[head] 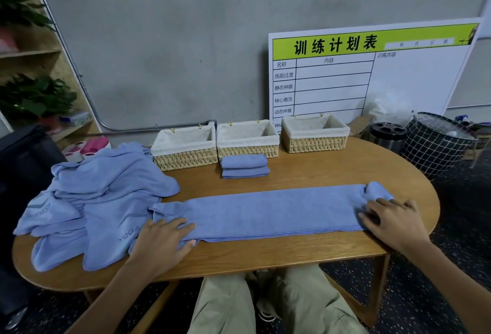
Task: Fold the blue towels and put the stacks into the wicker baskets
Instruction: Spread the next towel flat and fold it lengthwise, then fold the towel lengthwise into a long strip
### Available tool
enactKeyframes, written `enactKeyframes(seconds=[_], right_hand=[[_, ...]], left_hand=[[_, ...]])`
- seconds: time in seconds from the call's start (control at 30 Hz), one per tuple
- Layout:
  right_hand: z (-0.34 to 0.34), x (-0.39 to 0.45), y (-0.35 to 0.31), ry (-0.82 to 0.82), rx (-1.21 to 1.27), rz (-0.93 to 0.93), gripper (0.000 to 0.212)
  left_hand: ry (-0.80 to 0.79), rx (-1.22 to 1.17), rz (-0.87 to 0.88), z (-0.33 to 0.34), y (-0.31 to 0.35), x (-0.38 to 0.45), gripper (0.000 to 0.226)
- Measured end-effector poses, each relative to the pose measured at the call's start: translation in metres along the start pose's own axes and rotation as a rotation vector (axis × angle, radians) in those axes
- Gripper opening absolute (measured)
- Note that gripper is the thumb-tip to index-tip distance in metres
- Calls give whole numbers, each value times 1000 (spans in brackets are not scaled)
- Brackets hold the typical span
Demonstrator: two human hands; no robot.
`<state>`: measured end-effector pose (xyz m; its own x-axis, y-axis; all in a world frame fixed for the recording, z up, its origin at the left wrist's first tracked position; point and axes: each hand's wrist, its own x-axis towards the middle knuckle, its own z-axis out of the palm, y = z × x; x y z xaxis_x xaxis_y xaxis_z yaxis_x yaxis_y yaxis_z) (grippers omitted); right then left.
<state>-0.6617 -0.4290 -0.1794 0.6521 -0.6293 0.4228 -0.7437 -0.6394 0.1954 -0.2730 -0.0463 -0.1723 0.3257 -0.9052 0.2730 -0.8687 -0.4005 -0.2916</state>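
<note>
"YOGA"-marked towel pile point(101, 200), table's left

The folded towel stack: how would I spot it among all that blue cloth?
Find the three wicker baskets along the back of the wooden table. The folded towel stack sits just before the middle one. Unlike the loose heap and the long strip, it is small and tidy.

Matt blue terry towel point(268, 208), soft and napped; woven straw baskets point(186, 159) lined with pale cloth; smooth, grained wooden surface point(332, 171).
</note>
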Motion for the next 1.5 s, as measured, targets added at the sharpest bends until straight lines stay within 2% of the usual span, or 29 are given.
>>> enactKeyframes(seconds=[0.17, 0.27, 0.33, 0.4, 0.43, 0.5, 0.6, 0.73, 0.8, 0.87, 0.93, 1.03, 1.1, 1.2, 1.3, 1.4, 1.5], right_hand=[[-2, 3, -3, -11, 32, 7, 23], [-5, 12, -5, -39, 0, 22, 31], [-6, 22, -12, 48, 46, 22, 31], [-4, 31, -27, 149, 111, 7, 27], [-1, 36, -35, 165, 133, -11, 26], [9, 44, -45, 103, 171, -40, 20], [22, 43, -37, -60, 247, 17, 17], [21, 32, -1, -99, 340, 105, 13], [15, 29, 17, -88, 414, 155, 9], [11, 28, 31, -58, 462, 252, 7], [12, 31, 43, -65, 510, 367, 15], [18, 35, 51, -145, 592, 461, 30], [21, 37, 49, -190, 640, 477, 30], [26, 42, 47, -204, 676, 491, 28], [29, 44, 50, -190, 761, 524, 23], [28, 44, 52, -225, 803, 515, 33], [26, 45, 56, -278, 868, 494, 19]], left_hand=[[35, -45, -70, -11, 2, 15, 25], [80, 17, -50, -15, 3, 31, 41], [99, -71, -57, -19, 13, 40, 35], [117, -236, -35, -14, 32, 51, 12], [136, -338, -27, -13, 45, 57, 12], [45, -477, -1, -13, 71, 70, 35], [-107, -323, 24, -7, 92, 87, 38], [-67, -194, -38, -19, 98, 109, 22], [-122, -97, -40, -31, 111, 135, 26], [-114, -161, 22, -39, 133, 172, 28], [-128, -370, 128, -39, 164, 215, 22], [-228, -638, 274, -39, 227, 274, 17], [-261, -763, 351, -40, 269, 305, 18], [-267, -873, 421, -37, 315, 337, 29], [-337, -919, 484, -29, 338, 356, 34], [-424, -923, 592, -22, 350, 365, 29], [-443, -957, 659, -26, 355, 368, 19]])
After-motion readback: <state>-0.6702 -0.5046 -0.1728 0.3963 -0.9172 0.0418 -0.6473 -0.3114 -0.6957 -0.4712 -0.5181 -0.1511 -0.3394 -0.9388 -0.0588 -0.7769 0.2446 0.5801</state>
